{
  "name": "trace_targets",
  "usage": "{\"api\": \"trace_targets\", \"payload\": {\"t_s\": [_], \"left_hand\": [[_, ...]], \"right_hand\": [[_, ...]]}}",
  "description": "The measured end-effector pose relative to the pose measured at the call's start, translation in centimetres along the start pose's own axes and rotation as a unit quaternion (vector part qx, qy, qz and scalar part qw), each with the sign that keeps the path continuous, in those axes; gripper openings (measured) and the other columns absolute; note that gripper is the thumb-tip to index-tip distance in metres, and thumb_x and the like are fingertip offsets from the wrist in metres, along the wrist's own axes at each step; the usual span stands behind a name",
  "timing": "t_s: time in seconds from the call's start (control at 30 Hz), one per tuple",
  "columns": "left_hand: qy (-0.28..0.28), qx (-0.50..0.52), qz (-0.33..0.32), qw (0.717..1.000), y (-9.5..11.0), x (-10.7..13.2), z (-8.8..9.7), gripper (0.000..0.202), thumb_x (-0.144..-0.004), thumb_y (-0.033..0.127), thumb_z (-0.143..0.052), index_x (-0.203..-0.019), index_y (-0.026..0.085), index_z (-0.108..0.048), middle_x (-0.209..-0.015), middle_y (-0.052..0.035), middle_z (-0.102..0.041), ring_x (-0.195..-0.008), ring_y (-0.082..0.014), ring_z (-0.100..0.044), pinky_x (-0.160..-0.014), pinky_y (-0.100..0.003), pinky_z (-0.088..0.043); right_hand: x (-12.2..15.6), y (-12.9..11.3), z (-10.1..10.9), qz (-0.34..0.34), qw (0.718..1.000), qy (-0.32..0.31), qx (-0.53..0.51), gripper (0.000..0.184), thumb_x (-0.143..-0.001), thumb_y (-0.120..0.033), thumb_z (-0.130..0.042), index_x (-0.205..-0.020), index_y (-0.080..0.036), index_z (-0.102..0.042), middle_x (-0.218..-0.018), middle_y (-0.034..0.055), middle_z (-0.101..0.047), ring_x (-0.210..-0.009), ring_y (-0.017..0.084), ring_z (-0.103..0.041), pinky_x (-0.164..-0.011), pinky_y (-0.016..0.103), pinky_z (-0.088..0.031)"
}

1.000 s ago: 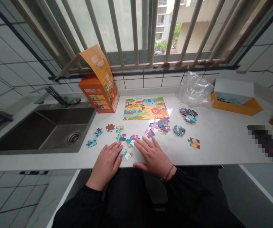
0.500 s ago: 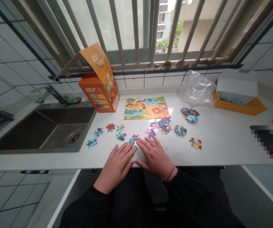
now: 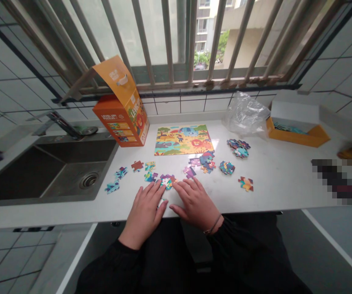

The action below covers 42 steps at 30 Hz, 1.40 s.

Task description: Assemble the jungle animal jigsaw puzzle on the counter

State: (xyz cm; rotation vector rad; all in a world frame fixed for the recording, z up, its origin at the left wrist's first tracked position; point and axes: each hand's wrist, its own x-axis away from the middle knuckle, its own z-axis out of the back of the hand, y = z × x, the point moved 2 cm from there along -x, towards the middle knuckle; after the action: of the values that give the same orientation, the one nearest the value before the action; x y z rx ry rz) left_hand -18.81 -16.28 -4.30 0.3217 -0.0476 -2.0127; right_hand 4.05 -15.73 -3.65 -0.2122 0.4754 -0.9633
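Loose puzzle pieces (image 3: 120,173) lie spread on the counter (image 3: 278,192) for access. The left hand (image 3: 145,214) and right hand (image 3: 195,204) rest flat and wide open, gripping nothing, their fingertips flanking the piece cluster (image 3: 167,181) between them, positioned to steady it.

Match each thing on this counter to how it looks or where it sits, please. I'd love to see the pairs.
Things:
1. Orange puzzle box
2. Plastic bag
3. Jungle picture
4. Dark sink

Descriptions:
A. Set into the countertop, at left
B. Crumpled, see-through
C. Upright, flap raised
D. Lying flat, rectangular

Pairs: 1-C, 2-B, 3-D, 4-A
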Motion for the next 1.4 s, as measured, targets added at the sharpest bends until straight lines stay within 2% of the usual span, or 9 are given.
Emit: {"api": "trace_targets", "payload": {"t_s": [0.17,0.37,0.5,0.7,0.87,1.03,1.17,1.3,1.4], "left_hand": [[-0.017,-0.006,-0.008,1.0,-0.4,-2.5,0.1,0.051,-0.116,0.042,-0.044,-0.163,0.026,-0.058,-0.173,-0.0109,-0.053,-0.163,-0.0375,-0.044,-0.133,-0.072,-0.032],[-0.02,-0.013,0.001,1.0,-0.7,-7.0,-0.6,0.05,-0.116,0.043,-0.044,-0.161,0.027,-0.061,-0.173,-0.0098,-0.053,-0.161,-0.0429,-0.046,-0.131,-0.075,-0.032],[0.002,-0.019,0.012,1.0,-0.6,-8.3,-0.8,0.052,-0.116,0.041,-0.044,-0.163,0.024,-0.057,-0.177,-0.0122,-0.047,-0.162,-0.0442,-0.043,-0.132,-0.076,-0.028],[0.069,0.021,0.005,0.997,-0.2,-4.0,0.9,0.043,-0.115,0.035,-0.045,-0.151,0.025,-0.066,-0.17,-0.0134,-0.056,-0.159,-0.0359,-0.05,-0.134,-0.065,-0.036],[-0.013,0.023,-0.058,0.998,1.0,0.5,0.4,0.047,-0.115,0.037,-0.05,-0.16,0.029,-0.059,-0.172,-0.0091,-0.055,-0.158,-0.0318,-0.053,-0.132,-0.06,-0.042],[-0.046,-0.004,-0.042,0.998,1.3,1.0,-0.2,0.053,-0.115,0.04,-0.051,-0.167,0.027,-0.051,-0.178,-0.0096,-0.046,-0.162,-0.0343,-0.047,-0.133,-0.066,-0.039],[0.007,-0.015,0.021,1.0,-1.1,0.5,0.5,0.049,-0.116,0.037,-0.044,-0.162,0.022,-0.056,-0.179,-0.0159,-0.042,-0.164,-0.0376,-0.043,-0.131,-0.065,-0.041],[0.11,-0.065,0.154,0.98,-6.5,1.2,2.1,0.052,-0.112,0.037,-0.045,-0.153,0.008,-0.059,-0.17,-0.0308,-0.048,-0.16,-0.0473,-0.045,-0.128,-0.069,-0.041],[0.122,-0.114,0.228,0.959,-10.7,2.1,3.1,0.057,-0.11,0.041,-0.044,-0.148,0.002,-0.06,-0.159,-0.0353,-0.056,-0.151,-0.0498,-0.054,-0.124,-0.069,-0.044]], "right_hand": [[-0.1,-0.2,0.3,0.001,1.0,-0.006,0.01,0.053,-0.108,-0.056,-0.066,-0.149,-0.022,-0.065,-0.15,0.0146,-0.067,-0.142,0.034,-0.055,-0.131,0.058,-0.033],[-0.1,-0.2,0.4,0.008,1.0,0.003,0.017,0.053,-0.106,-0.056,-0.068,-0.145,-0.02,-0.064,-0.141,0.0165,-0.068,-0.132,0.034,-0.058,-0.122,0.055,-0.041],[-0.1,-0.3,0.6,-0.03,0.998,0.03,0.04,0.04,-0.108,-0.051,-0.065,-0.131,-0.018,-0.069,-0.131,0.0153,-0.07,-0.123,0.034,-0.058,-0.118,0.053,-0.043],[0.1,-0.2,0.5,-0.114,0.988,0.087,0.064,0.023,-0.11,-0.039,-0.06,-0.112,-0.02,-0.072,-0.107,0.0119,-0.072,-0.107,0.031,-0.06,-0.105,0.05,-0.046],[0.2,0.0,0.1,-0.134,0.984,0.087,0.075,0.027,-0.11,-0.036,-0.058,-0.125,-0.019,-0.073,-0.113,0.0137,-0.073,-0.111,0.033,-0.061,-0.106,0.052,-0.044],[0.2,0.0,0.1,-0.121,0.987,0.074,0.076,0.037,-0.11,-0.035,-0.057,-0.139,-0.015,-0.069,-0.12,0.0163,-0.072,-0.114,0.034,-0.061,-0.105,0.052,-0.046],[0.2,0.0,0.1,-0.117,0.987,0.083,0.069,0.028,-0.108,-0.033,-0.06,-0.129,-0.018,-0.072,-0.118,0.0149,-0.072,-0.114,0.034,-0.061,-0.104,0.051,-0.046],[0.3,0.0,0.1,-0.112,0.987,0.093,0.066,0.017,-0.108,-0.032,-0.061,-0.117,-0.022,-0.072,-0.115,0.0133,-0.071,-0.112,0.032,-0.061,-0.104,0.05,-0.046],[0.3,-0.1,0.1,-0.108,0.988,0.089,0.065,0.016,-0.108,-0.032,-0.06,-0.114,-0.022,-0.071,-0.113,0.0127,-0.071,-0.111,0.032,-0.061,-0.104,0.049,-0.046]]}}
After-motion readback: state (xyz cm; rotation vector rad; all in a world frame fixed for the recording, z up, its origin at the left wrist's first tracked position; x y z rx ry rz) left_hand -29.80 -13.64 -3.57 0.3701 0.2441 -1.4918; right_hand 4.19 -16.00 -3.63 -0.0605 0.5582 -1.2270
